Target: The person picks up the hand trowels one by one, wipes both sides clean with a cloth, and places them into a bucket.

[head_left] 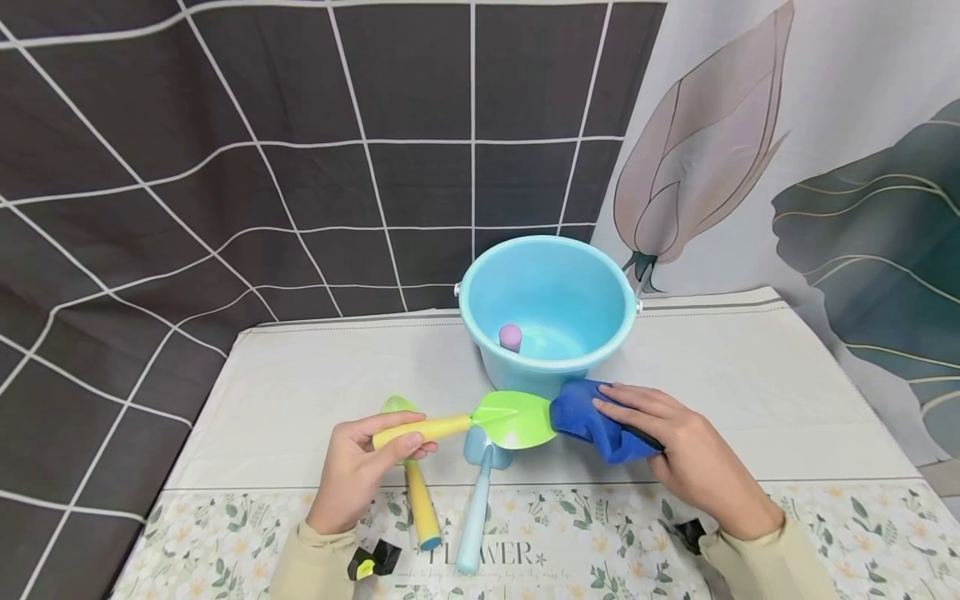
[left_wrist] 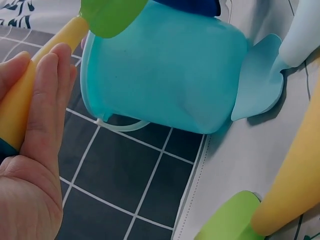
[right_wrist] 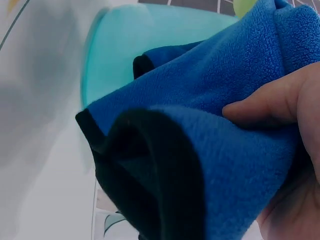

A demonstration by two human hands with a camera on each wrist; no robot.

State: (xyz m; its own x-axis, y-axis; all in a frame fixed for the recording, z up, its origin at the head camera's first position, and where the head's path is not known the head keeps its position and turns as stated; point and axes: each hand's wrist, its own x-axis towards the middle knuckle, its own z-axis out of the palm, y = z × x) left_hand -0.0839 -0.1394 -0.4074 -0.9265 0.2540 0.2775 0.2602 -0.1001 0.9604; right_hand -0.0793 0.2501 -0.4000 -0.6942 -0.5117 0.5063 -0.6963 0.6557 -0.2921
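Observation:
My left hand (head_left: pixel 365 467) grips the yellow handle of a toy trowel (head_left: pixel 513 419), whose green blade points to the right. A blue cloth with dark edging (head_left: pixel 600 425) is bunched in my right hand (head_left: pixel 686 446), with the thumb pressed into it in the right wrist view. In the head view the cloth meets the tip of the green blade. Both are held in front of a light blue bucket (head_left: pixel 551 367). Below the held trowel lie a second green tool with a yellow handle (head_left: pixel 422 508) and a light blue toy shovel (head_left: pixel 475 517).
Inside the bucket, a purple rounded end (head_left: pixel 510 337) shows near the left wall. A white table covering (head_left: pixel 322 375) with a floral front strip lies under everything. Behind the table hangs a dark curtain with a white grid (head_left: pixel 420 183).

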